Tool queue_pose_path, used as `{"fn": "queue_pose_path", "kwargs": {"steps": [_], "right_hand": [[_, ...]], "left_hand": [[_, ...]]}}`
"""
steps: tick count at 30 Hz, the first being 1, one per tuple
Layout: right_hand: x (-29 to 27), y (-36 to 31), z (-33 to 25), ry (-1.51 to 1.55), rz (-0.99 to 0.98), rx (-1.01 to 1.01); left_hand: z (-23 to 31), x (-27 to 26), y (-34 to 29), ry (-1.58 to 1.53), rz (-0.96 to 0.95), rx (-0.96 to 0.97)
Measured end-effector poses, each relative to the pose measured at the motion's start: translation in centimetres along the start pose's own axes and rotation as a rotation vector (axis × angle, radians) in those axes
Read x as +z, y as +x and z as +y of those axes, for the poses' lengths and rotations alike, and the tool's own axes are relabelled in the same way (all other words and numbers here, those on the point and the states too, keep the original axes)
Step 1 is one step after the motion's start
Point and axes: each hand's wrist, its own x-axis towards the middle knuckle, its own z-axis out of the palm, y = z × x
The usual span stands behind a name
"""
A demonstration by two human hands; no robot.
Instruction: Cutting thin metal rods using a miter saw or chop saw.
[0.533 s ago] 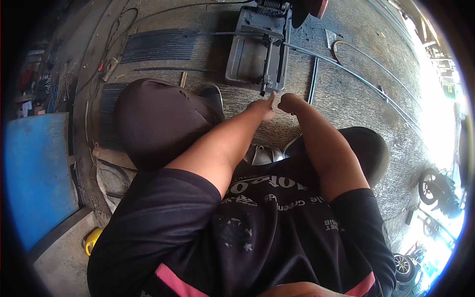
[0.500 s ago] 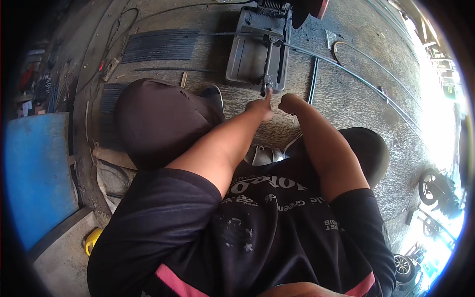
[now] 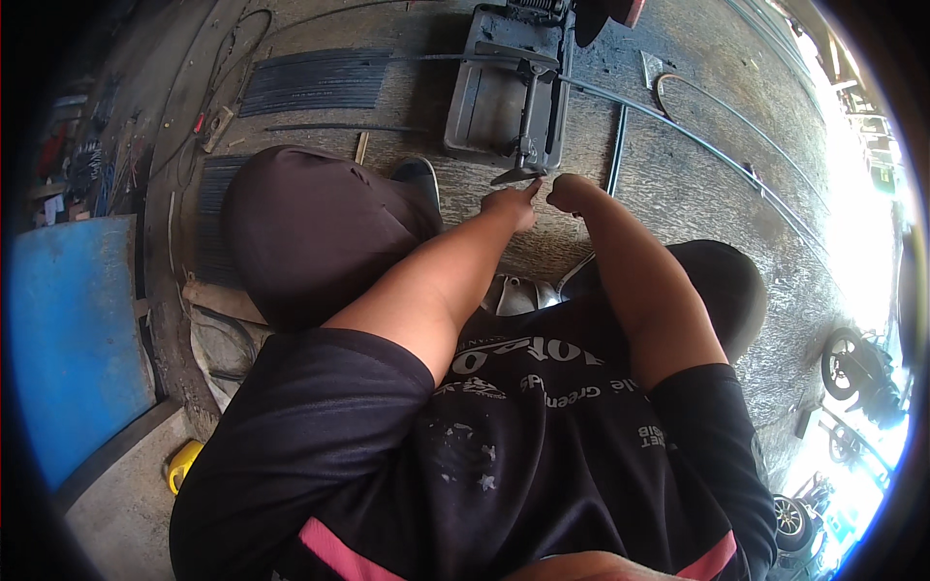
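A cut-off saw [image 3: 473, 107] with a grey metal base lies on the floor ahead of me. Its vise screw [image 3: 528, 116] runs toward me and ends in a crank handle [image 3: 518, 176], now turned crosswise. My left hand [image 3: 511, 206] is at this handle, one digit stretched up against it and the other fingers partly hidden. Close beside the handle's right end, my right hand [image 3: 570, 193] is closed with its knuckles outward; whatever it may hold is hidden. A long metal rod [image 3: 668, 114] crosses the vise and extends far to the right.
Dark cut rods [image 3: 315, 82] lie in a row on the left, with more rods [image 3: 215, 208] beside my left knee. Another bar [image 3: 616, 150] lies right of the saw. A blue panel [image 3: 77, 339] stands at far left, near a yellow object [image 3: 182, 467]. A motorcycle wheel [image 3: 841, 363] shows at right.
The crank handle has turned from pointing along the screw's line to lying crosswise. My left hand's raised digit has tilted right; both hands stay nearly in place.
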Motion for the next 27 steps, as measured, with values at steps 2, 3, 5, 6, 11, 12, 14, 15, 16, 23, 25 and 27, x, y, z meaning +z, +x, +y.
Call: {"fn": "queue_pose_path", "kwargs": {"steps": [2,3,5,6,11,12,14,15,16,23,25,27], "right_hand": [[0.1,0.1,-0.1,-0.025,0.025,-0.015],[0.1,0.1,-0.1,-0.035,0.038,-0.023],[-0.1,0.0,0.0,-0.022,0.015,0.003],[-0.1,-0.1,0.0,-0.016,0.001,0.016],[-0.3,0.0,-0.2,-0.084,-0.023,-0.065],[-0.2,0.2,-0.3,-0.068,-0.015,-0.050],[-0.1,0.5,-0.4,-0.057,-0.026,-0.027],[-0.1,0.6,-0.3,-0.078,-0.036,-0.015],[-0.1,0.7,-0.2,-0.066,-0.041,-0.017],[-0.8,-0.1,-0.9,-0.010,-0.066,-0.016],[-1.6,-0.3,-2.1,0.017,-0.075,-0.004],[-2.7,0.0,-3.7,0.177,-0.081,0.050]], "left_hand": [[0.0,-0.3,-0.6,-0.037,0.180,-0.155],[-0.2,-0.5,-0.7,-0.056,0.254,-0.113],[-0.8,-1.3,-0.3,-0.171,-0.082,-0.237],[-1.1,-1.6,-0.1,-0.072,-0.282,-0.212],[-0.5,-1.8,-0.7,0.092,-0.088,-0.194],[-0.1,-1.7,-0.9,0.021,0.024,-0.063],[0.4,-1.6,-1.0,-0.038,0.180,-0.001],[0.3,-1.6,-0.9,-0.043,0.156,-0.006],[0.1,-1.4,-0.7,-0.073,0.190,-0.118],[-4.6,0.4,3.8,0.194,-0.271,-0.064],[-5.4,0.7,5.1,0.073,-0.130,-0.176],[-6.5,0.1,6.8,-0.328,0.052,-0.299]]}}
